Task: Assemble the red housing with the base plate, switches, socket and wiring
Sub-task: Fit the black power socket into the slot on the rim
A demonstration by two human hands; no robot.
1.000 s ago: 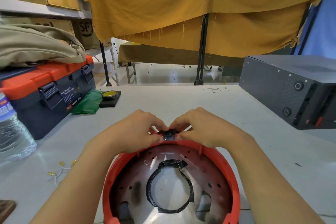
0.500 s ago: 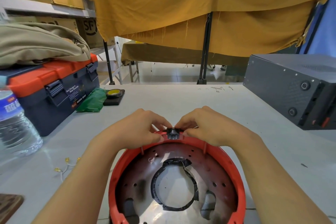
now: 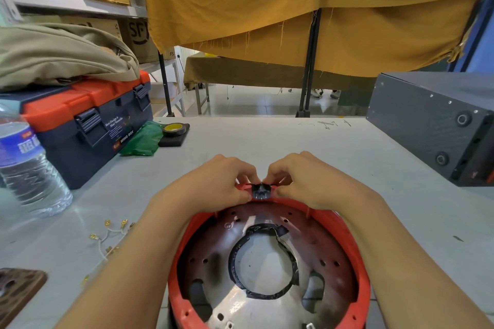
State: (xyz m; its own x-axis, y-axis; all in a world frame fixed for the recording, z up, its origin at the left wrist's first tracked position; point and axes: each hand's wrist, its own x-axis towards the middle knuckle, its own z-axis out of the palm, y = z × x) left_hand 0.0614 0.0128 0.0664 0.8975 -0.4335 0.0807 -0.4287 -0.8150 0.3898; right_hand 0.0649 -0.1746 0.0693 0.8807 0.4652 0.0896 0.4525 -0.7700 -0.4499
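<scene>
The round red housing (image 3: pixel 355 254) lies open side up on the table right in front of me. Inside it sits a dark metal base plate (image 3: pixel 315 246) with a black-taped centre hole. A small black switch part (image 3: pixel 261 191) sits at the housing's far rim. My left hand (image 3: pixel 213 181) pinches it from the left with curled fingers, and my right hand (image 3: pixel 307 179) pinches it from the right. Several white wires with brass terminals (image 3: pixel 109 232) lie loose on the table to the left.
A blue and orange toolbox (image 3: pixel 88 125) with a beige cloth on top stands at the left, a water bottle (image 3: pixel 24 165) in front of it. Green bag (image 3: pixel 144 139) and yellow tape roll (image 3: pixel 175 129) lie beyond. A dark metal box (image 3: pixel 438 125) fills the right side.
Both hands stay on the black part at the rim and have pressed slightly closer around it. The view has shifted a little; the housing has not visibly moved.
</scene>
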